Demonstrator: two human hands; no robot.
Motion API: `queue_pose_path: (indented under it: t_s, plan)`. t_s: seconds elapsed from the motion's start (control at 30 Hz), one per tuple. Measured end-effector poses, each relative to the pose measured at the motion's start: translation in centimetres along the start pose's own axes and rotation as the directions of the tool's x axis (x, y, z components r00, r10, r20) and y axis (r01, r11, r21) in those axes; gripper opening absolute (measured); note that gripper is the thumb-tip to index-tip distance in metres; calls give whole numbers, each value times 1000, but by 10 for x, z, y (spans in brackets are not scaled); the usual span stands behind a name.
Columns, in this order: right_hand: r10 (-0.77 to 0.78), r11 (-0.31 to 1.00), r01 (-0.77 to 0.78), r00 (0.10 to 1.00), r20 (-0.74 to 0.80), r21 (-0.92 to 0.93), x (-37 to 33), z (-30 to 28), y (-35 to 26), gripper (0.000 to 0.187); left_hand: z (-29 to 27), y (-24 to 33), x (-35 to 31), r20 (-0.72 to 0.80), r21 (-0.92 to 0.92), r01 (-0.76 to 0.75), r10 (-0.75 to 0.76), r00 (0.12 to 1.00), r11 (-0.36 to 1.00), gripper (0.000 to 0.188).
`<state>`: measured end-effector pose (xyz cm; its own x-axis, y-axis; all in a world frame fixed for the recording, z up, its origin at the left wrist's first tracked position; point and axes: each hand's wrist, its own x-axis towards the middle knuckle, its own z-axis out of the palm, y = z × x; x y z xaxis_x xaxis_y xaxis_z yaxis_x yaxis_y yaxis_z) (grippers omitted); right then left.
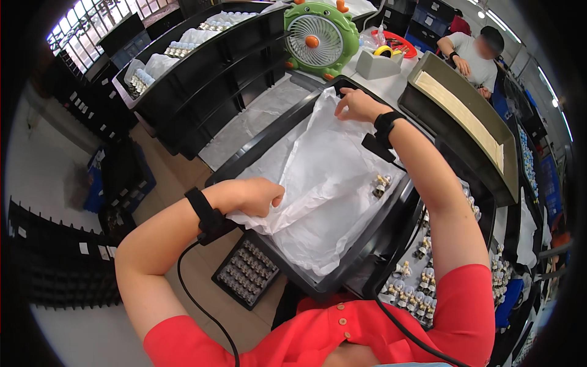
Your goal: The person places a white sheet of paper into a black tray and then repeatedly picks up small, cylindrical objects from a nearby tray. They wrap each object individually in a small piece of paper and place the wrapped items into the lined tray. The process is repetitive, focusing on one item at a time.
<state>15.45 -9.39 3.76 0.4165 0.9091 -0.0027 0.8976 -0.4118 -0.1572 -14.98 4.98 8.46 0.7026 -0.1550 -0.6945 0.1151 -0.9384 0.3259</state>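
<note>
A thin, wrinkled white sheet (pixel 318 162) lies spread in a black tray (pixel 367 244) in front of me. I cannot tell whether it is paper or plastic. My left hand (pixel 260 196) is closed on the sheet's near-left edge, knuckles up, at the tray's left side. At the far end, the fingers of my right hand (pixel 361 105) are bent down on the sheet and pinch its far edge. A few small figurines (pixel 381 185), white with gold and dark parts, rest near the right side of the tray, beside the sheet's right part.
A green fan (pixel 315 40) stands beyond the tray. Stacked black crates (pixel 208 79) with wrapped figurines are at the far left. Many figurines (pixel 416 300) stand on the right. A small dark tray (pixel 246 272) sits lower left. Beyond an olive bin (pixel 458 116), a person (pixel 480 58) works.
</note>
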Motion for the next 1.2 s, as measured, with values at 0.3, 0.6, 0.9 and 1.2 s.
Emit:
queue_pose_path:
  t_s: [0.3,0.6,0.9,1.2]
  plan:
    - [148,965,-94,966,-213,243,6,-1,31,22,10,-23,-18,-340,26,-49,55,939,998,39]
    - [224,955,-210,973,-49,209,23,7,25,30,14,-35,-28,-440,49,-80,94,893,996,39]
    - [123,949,-66,978,-169,309,-14,-27,38,26,14,-38,-18,-439,441,41,176,881,896,14]
    - [307,950,-276,911,276,-146,-124,-50,28,45,21,3,-15,-311,409,-316,457,834,856,34]
